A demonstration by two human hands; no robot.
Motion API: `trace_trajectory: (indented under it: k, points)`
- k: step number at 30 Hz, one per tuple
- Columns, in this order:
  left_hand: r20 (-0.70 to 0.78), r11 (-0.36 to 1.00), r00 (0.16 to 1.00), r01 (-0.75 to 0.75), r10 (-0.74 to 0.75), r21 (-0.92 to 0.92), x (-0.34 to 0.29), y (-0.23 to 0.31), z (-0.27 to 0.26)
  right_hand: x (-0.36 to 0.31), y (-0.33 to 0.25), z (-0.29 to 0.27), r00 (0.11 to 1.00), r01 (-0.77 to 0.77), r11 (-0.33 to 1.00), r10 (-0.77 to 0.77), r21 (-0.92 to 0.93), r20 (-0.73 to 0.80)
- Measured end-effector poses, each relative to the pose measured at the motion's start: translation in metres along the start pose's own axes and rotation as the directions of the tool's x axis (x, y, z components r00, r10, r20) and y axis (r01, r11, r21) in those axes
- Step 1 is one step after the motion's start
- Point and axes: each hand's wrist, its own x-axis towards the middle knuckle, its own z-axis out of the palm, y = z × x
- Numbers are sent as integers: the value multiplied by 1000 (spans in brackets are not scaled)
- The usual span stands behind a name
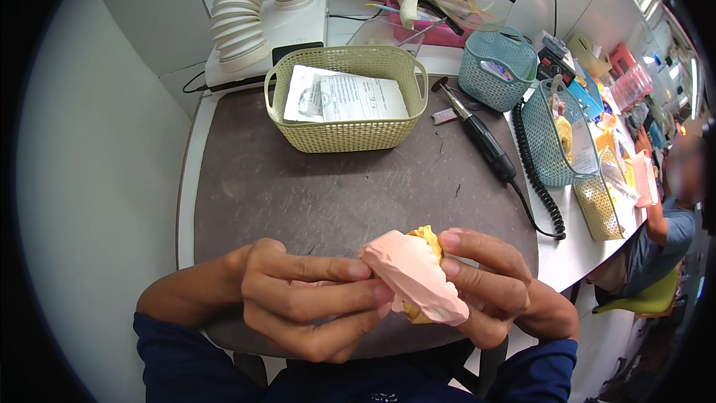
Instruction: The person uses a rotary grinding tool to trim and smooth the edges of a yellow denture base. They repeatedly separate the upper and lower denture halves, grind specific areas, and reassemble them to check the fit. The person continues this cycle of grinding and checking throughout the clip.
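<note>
Close to my body, above the near part of the brown work mat [298, 201], I hold a pale pink dental plaster cast [410, 276] against a yellow plaster cast [424, 237]. The yellow one shows only at its upper and lower edges behind the pink. My left hand [306, 298] is closed on the pink cast's left end, thumb hidden behind. Fingers of my right hand [488, 280] grip the right side, touching both casts. The pink cast is tilted, its scalloped edge facing right.
A green basket [343, 136] with papers stands ahead. Right of it lie a black rotary handpiece [485, 142] with a disc tip and its coiled cord [529, 172]. Blue baskets [496, 67] line the right side. A white hose unit [246, 22] stands back left. A person [656, 231] sits far right.
</note>
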Motion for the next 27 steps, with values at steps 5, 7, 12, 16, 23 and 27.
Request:
trace_trajectory:
  k: [5, 7, 12, 16, 23, 27]
  points:
    - [23, 1000, 1000, 16, -17, 16, 3, 0, -1, 2, 0, -3, 999, -11, 1000, 11, -18, 39]
    - [28, 1000, 999, 24, -24, 14, 3, 0, -2, 2, -1, -4, 999, -21, 1000, 21, -16, 43]
    - [72, 1000, 997, 22, -23, 11, 4, -2, -6, 4, -1, -5, 997, -59, 998, 59, 10, 52]
    - [145, 989, 980, 143, -137, -30, 8, -9, -10, 11, -2, -14, 950, -282, 956, 266, 84, 164]
    - [315, 591, 658, 753, -684, -289, 17, -10, -13, 6, -4, -7, 595, -779, 462, 759, 425, 265]
    - [409, 318, 497, 845, -766, -430, 9, -16, -10, 11, -5, -6, 340, -824, 56, 845, 564, 412]
